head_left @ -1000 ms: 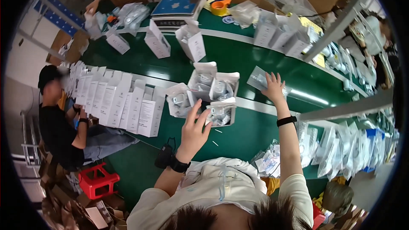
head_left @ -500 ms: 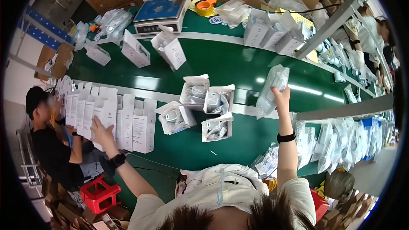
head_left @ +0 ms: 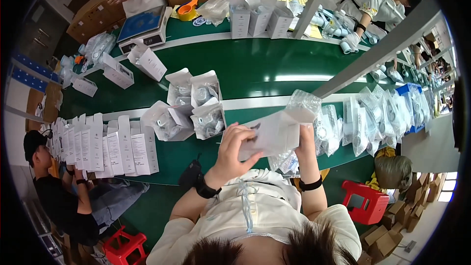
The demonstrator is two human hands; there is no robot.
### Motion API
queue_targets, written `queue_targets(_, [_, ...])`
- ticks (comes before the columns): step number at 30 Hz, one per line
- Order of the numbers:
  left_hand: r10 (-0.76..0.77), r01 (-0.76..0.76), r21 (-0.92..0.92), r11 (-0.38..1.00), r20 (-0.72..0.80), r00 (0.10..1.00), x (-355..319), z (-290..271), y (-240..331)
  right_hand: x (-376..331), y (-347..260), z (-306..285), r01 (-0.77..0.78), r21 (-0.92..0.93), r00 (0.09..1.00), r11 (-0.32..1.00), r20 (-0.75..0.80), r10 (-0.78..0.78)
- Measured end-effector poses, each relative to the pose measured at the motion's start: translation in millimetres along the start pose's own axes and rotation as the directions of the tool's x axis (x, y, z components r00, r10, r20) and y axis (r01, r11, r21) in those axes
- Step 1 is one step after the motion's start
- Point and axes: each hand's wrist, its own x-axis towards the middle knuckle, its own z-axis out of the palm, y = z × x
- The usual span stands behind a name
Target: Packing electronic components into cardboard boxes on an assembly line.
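Observation:
My left hand (head_left: pixel 232 151) grips a white carton (head_left: pixel 275 135), which lies tilted in front of my chest, its open flap end toward the right. At that end my right hand (head_left: pixel 306 146) is closed around a clear bubble-wrap bag (head_left: pixel 303 101), whose upper part sticks out above the flap. The flap hides some of the right fingers and the lower part of the bag. Just beyond the left hand stand several open white boxes (head_left: pixel 208 120) with bagged pale parts inside.
A row of upright white cartons (head_left: pixel 114 149) stands at the left, beside a seated person in black (head_left: pixel 64 201). Bagged parts (head_left: pixel 365 122) line the right side near a slanted metal post (head_left: pixel 363 54). Another person's gloved hand (head_left: pixel 350 42) works at the far right.
My left hand has come from the carton row to the middle with a white carton. My right hand has brought the bubble-wrap bag nearer, to the carton's open end. The view has shifted.

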Motion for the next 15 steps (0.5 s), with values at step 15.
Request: queue_targets(15, [-0.093, 0.107, -0.142, 0.984, 0.097, 0.991, -9.2, 106.6, -54.4, 0.0, -21.7, 12.8, 0.543, 0.187, 0.729, 0.819, -0.588, -0.349])
